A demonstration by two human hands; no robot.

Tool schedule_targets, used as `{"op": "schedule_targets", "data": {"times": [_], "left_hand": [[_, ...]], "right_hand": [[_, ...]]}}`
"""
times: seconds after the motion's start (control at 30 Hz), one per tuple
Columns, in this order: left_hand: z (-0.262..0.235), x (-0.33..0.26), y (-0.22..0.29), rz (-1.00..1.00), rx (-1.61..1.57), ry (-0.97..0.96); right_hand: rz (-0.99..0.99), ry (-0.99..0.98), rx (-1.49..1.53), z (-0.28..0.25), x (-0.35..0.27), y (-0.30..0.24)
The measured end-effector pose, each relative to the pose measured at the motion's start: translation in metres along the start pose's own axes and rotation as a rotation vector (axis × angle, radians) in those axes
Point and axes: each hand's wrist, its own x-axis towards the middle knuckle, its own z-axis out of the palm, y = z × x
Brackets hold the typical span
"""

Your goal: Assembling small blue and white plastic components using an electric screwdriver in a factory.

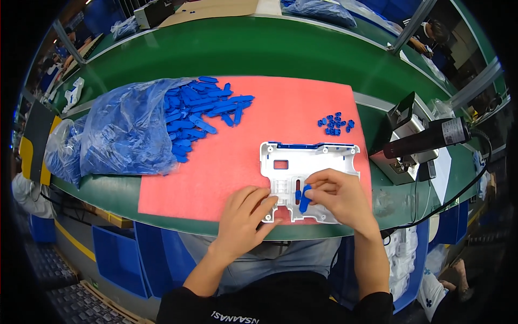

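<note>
A white plastic housing shell (313, 156) with a blue strip along its far edge lies open side up on the pink mat. My left hand (243, 218) grips its near left corner, fingers on top and thumb at the near edge. Between the thumb and fingers of my right hand (340, 197) is a flat blue plastic piece (305, 201), held over the shell beside its narrow slot. A small blue part (298, 195) shows at that slot. My right hand hides the shell's near right portion.
Many blue flat pieces (194, 116) spill from a clear plastic bag (127, 127) on the left of the pink mat (216, 189). Several tiny blue parts (335, 124) lie far right. A dark electric screwdriver (426, 139) rests on a metal box (404, 121), its cable curving along the green bench.
</note>
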Motion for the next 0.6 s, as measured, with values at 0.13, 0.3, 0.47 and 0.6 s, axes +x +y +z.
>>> {"op": "schedule_targets", "data": {"times": [0.13, 0.3, 0.47, 0.6], "left_hand": [[-0.001, 0.000, 0.002, 0.019, 0.012, 0.007], [0.000, 0.001, 0.001, 0.026, -0.010, 0.027], [0.000, 0.000, 0.001, 0.027, -0.013, 0.035], [0.001, -0.001, 0.000, 0.022, -0.014, 0.027]], "right_hand": [[0.021, 0.060, -0.183, 0.012, 0.006, 0.006], [-0.229, 0.097, -0.397, 0.008, 0.009, 0.010], [0.003, 0.079, -0.142, -0.005, 0.003, -0.004], [0.087, 0.005, -0.061, 0.003, 0.008, -0.005]]}}
